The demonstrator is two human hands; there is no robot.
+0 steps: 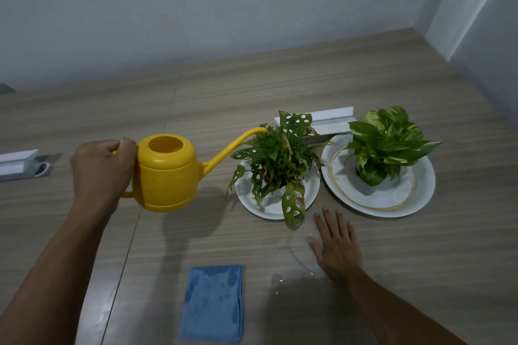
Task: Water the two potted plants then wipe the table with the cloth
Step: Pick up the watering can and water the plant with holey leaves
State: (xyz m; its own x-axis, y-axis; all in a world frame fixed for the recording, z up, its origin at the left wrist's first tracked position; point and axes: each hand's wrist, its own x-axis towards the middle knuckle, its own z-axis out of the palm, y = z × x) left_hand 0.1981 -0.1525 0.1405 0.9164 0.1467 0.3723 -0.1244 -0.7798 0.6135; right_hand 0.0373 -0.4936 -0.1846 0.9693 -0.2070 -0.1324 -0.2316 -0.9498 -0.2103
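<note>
My left hand (102, 173) grips the handle of a yellow watering can (166, 173), held above the table with its long spout tip over the left plant. That plant with holed leaves (277, 162) stands on a white plate (246, 196). The right plant, with variegated leaves (386, 143), stands on a larger gold-rimmed white plate (420, 190). My right hand (336, 246) lies flat on the wooden table (280, 81), fingers straight, just in front of the two plates. A folded blue cloth (213, 305) with damp spots lies near the front edge.
Small water drops (277, 280) glisten on the table left of my right wrist. A white angled bracket (322, 120) lies behind the plants, and another white piece (19, 164) sits at the far left. Grey walls close the back and right sides.
</note>
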